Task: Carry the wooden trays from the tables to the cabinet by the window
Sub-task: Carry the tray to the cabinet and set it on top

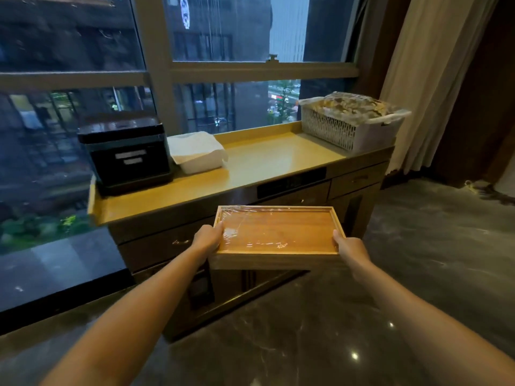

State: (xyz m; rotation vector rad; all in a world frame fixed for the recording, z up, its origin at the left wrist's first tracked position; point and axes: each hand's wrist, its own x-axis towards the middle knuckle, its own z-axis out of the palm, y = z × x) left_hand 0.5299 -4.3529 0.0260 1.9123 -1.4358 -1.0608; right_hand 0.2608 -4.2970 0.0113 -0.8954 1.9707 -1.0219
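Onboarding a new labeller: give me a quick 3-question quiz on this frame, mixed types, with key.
1. True or false: the wooden tray already rests on the cabinet top.
2. What stands at the cabinet top's right end? A) a white slotted basket B) a kettle C) a stack of plates
3. Fill in: the tray is covered in clear ____ wrap.

Key
1. False. The left hand and right hand hold it by its short ends, in the air in front of the cabinet.
2. A, the white basket; a black box and folded white cloth sit toward the left.
3. plastic
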